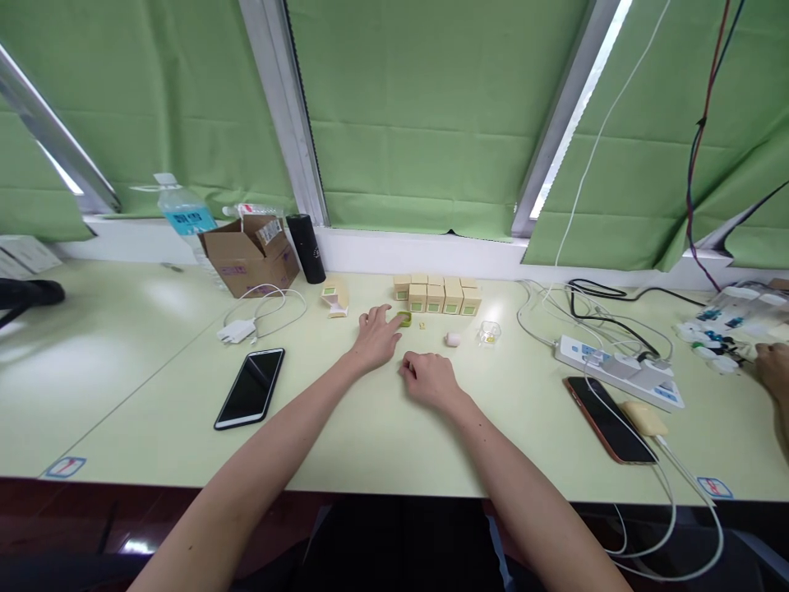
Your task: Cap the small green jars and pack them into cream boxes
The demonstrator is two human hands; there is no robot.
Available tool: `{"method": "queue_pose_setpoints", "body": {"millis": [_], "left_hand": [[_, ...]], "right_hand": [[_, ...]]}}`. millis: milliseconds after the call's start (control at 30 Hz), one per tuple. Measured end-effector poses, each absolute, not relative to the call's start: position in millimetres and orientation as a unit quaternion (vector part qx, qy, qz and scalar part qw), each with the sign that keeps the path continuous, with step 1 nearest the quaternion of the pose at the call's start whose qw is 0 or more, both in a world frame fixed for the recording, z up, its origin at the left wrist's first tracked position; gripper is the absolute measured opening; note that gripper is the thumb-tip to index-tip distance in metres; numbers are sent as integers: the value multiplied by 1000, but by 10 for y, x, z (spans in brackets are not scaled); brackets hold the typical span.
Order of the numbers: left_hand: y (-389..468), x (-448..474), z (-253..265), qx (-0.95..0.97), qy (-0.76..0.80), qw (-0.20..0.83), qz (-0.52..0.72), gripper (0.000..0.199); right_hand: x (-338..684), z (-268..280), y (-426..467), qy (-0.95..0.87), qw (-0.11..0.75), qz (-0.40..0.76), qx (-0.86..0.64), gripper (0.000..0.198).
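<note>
My left hand (376, 339) reaches forward over the table with its fingers spread. Its fingertips are at a small green open-topped piece (404, 318), touching it or very close. My right hand (430, 376) rests on the table with its fingers curled in; what is inside them, if anything, is hidden. Just beyond the hands lie a tiny yellow piece (422, 326), a small pale pink cylinder (453, 339) and a clear plastic piece (489, 332). Several small tan boxes (435, 296) stand in rows behind them. An opened tan box (334, 298) lies left of my left hand.
To the left are a phone (250, 389), a white charger (237, 330), a cardboard box (251, 259) and a black cylinder (306, 248). On the right lie a power strip (616, 372), cables and another phone (609, 419). Another person's hand (774, 367) is at the far right.
</note>
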State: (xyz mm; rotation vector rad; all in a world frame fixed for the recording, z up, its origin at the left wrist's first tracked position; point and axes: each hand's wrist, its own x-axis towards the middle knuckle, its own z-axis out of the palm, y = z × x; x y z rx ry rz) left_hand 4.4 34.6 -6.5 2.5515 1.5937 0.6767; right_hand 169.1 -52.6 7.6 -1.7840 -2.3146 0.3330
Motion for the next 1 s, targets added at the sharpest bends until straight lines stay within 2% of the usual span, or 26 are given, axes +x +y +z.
{"method": "queue_pose_setpoints", "body": {"millis": [233, 333, 467, 600, 667, 867, 1000], "left_hand": [[379, 192, -185, 829, 523, 74, 185, 42], [387, 178, -198, 832, 511, 79, 199, 35], [401, 136, -189, 825, 503, 81, 247, 19], [401, 100, -151, 813, 508, 89, 270, 12], [393, 91, -134, 809, 510, 100, 276, 14], [389, 78, -161, 785, 533, 138, 284, 48], [388, 89, -179, 789, 531, 153, 268, 35]], "right_hand": [[1694, 52, -520, -782, 106, 106, -605, 16], [1694, 32, -499, -773, 130, 90, -614, 19], [1713, 2, -421, -760, 165, -16, -629, 24], [1745, -11, -287, -752, 134, -87, -640, 27], [1765, -2, -202, -750, 110, -97, -645, 32], [1806, 110, 99, -747, 75, -105, -653, 32], [1769, 168, 250, -751, 55, -96, -651, 29]]}}
